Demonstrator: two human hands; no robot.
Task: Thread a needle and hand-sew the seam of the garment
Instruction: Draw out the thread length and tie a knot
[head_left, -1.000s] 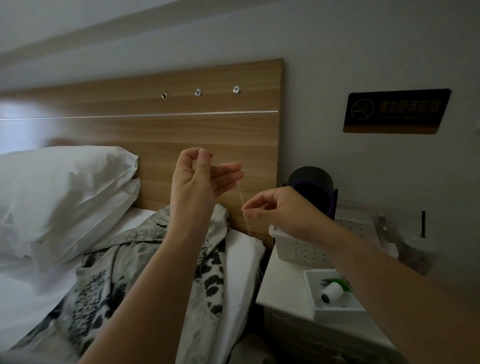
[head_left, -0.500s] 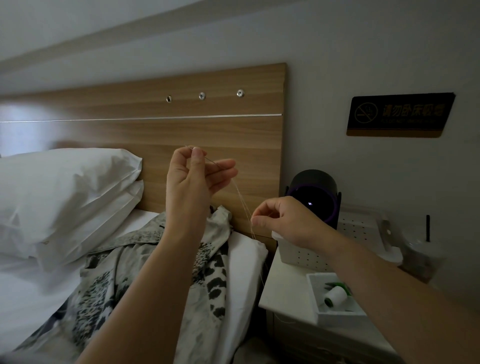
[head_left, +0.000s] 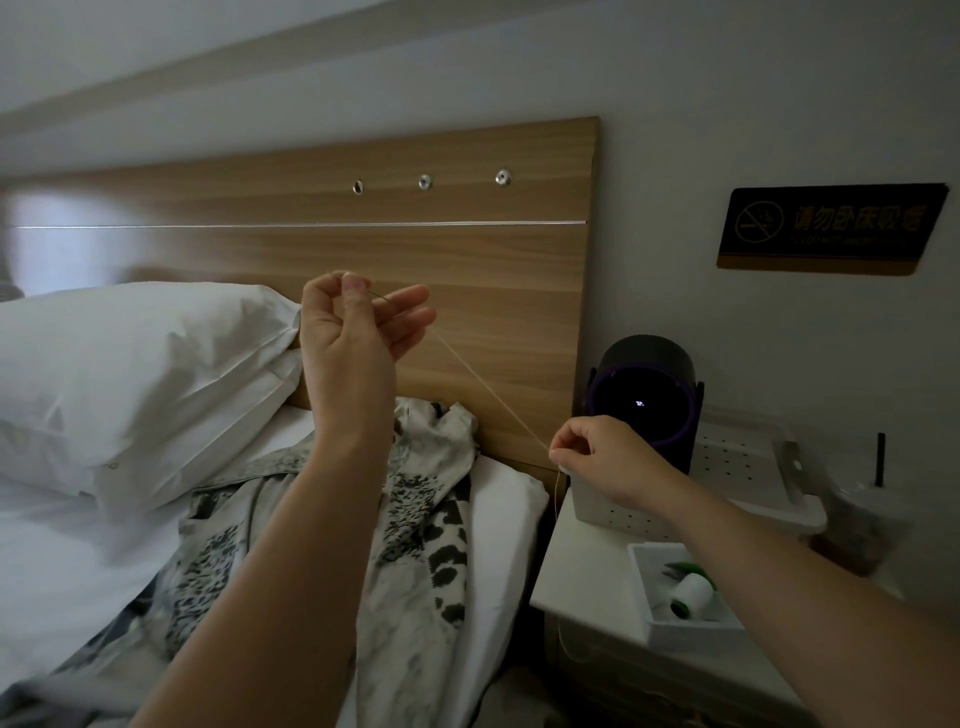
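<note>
wall plaque (head_left: 831, 228): no-smoking symbol, "请勿卧床吸烟".

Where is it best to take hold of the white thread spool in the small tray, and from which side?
Grip the white thread spool across its round middle, coming from above. It lies on its side in the open white tray on the nightstand, with tray walls around it and green items touching it, so a side approach looks blocked.

Two hands — the left hand (head_left: 353, 338) and the right hand (head_left: 602, 457) — share one thread (head_left: 488, 389). Two white pillows (head_left: 145, 374), one patterned garment (head_left: 415, 519) on the bed; one thread spool (head_left: 688, 595) in one white tray (head_left: 644, 587); three metal studs (head_left: 425, 182) on the headboard (head_left: 467, 270).
</note>
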